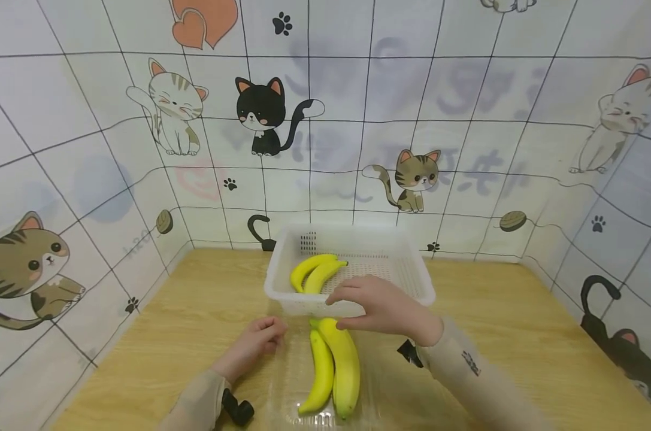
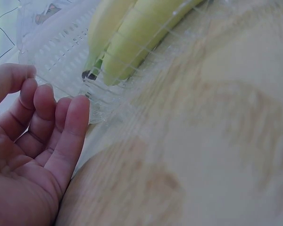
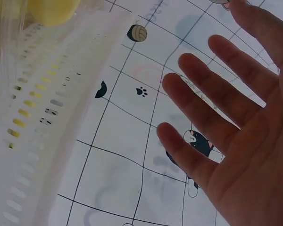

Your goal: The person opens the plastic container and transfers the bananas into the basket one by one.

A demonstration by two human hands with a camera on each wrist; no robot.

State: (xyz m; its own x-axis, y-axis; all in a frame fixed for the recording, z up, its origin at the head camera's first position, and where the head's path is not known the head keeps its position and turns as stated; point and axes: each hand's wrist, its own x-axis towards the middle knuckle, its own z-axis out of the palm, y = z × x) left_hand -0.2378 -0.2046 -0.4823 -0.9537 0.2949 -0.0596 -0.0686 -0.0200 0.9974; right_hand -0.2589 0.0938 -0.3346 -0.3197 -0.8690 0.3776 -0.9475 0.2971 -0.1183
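Two yellow bananas point(image 1: 333, 368) lie side by side in a clear plastic tray point(image 1: 287, 374), stems toward the back. At the tray's left edge my left hand point(image 1: 255, 344) has curled fingers; in the left wrist view its thumb and fingertips point(image 2: 77, 110) meet at the tray's thin rim and appear to pinch it. Over the front rim of a white perforated basket point(image 1: 411, 287) hovers my right hand point(image 1: 379, 308), holding nothing. Its fingers spread apart in the right wrist view. Two more bananas point(image 1: 322, 275) rest inside the basket, on its left side.
Behind the basket rises a wall covering point(image 1: 336, 143) with a grid and printed cats. Wood-patterned tabletop point(image 1: 481, 311) extends on both sides. Each wrist carries a black strap piece, such as the left wrist mount point(image 1: 239, 410).
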